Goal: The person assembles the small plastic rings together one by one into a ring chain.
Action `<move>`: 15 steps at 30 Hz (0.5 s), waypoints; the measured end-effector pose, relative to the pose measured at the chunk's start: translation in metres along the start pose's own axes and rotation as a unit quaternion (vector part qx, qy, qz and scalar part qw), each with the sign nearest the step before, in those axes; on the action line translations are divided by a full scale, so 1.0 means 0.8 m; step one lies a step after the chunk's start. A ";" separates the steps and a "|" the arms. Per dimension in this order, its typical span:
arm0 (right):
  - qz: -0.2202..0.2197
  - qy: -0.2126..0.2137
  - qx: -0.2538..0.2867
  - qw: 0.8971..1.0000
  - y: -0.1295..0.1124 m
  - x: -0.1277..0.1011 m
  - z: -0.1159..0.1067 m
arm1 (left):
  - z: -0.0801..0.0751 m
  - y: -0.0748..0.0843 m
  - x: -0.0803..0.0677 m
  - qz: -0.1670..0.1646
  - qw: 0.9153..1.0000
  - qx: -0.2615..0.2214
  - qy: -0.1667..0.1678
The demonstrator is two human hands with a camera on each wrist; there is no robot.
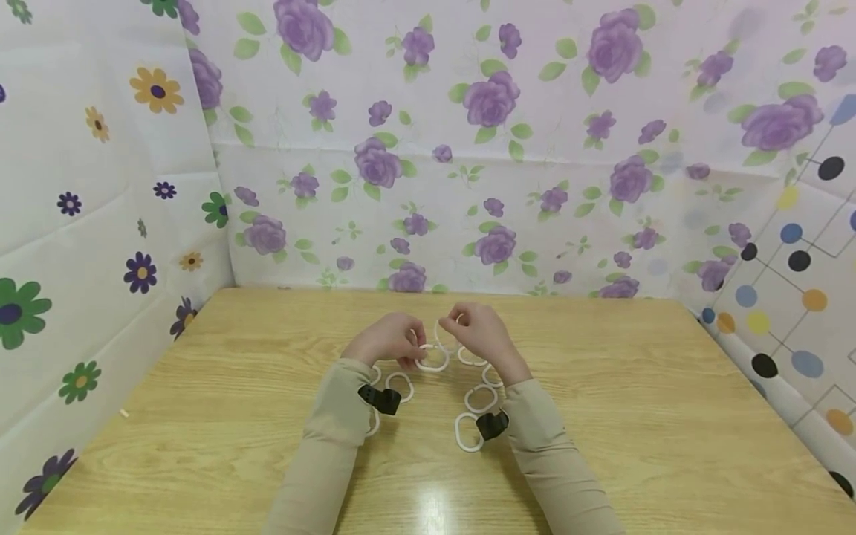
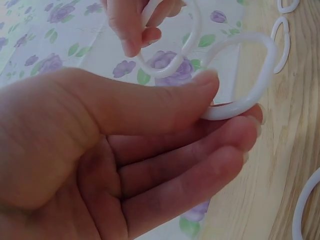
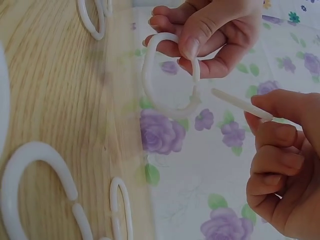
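Observation:
Both hands meet above the middle of the wooden table (image 1: 602, 416), each holding a white plastic ring. My left hand (image 1: 409, 349) pinches one ring (image 1: 433, 364) between thumb and fingers; the left wrist view shows the thumb pressing that ring (image 2: 250, 95) against the fingertips. My right hand (image 1: 461, 324) pinches a second ring (image 1: 444, 336) just beside it. In the right wrist view this ring (image 3: 240, 104) appears edge-on in the right hand (image 3: 280, 150), and the left hand (image 3: 210, 30) holds its ring (image 3: 150, 75) close by. The two rings nearly touch.
Several more white rings lie on the table below the hands, some linked in a chain (image 1: 478, 400), others near the left wrist (image 1: 399, 385). Flowered sheets (image 1: 428, 148) wall the table at the back and both sides. A black camera (image 1: 380, 399) sits on each wrist.

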State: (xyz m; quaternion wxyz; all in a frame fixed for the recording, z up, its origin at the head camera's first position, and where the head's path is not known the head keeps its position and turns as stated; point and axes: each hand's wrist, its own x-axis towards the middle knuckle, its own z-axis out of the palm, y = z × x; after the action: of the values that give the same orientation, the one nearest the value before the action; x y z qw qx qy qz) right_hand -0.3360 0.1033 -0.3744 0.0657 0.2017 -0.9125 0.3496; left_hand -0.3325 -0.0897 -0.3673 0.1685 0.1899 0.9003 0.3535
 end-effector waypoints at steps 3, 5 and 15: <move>-0.002 -0.001 0.014 1.000 0.000 0.001 -0.001 | -0.001 0.000 0.000 0.007 1.000 0.013 0.004; -0.003 -0.003 0.021 1.000 -0.001 0.002 -0.001 | -0.002 0.001 0.000 0.014 1.000 0.023 0.007; 0.024 -0.023 0.016 0.999 0.002 -0.002 0.001 | 0.002 0.001 0.004 0.022 0.999 0.039 0.017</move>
State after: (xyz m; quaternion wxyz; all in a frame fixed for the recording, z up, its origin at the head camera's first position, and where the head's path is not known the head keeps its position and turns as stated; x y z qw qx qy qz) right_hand -0.3355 0.1046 -0.3761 0.0333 0.1888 -0.9125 0.3615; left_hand -0.3343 -0.0866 -0.3680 0.1379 0.2096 0.9118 0.3251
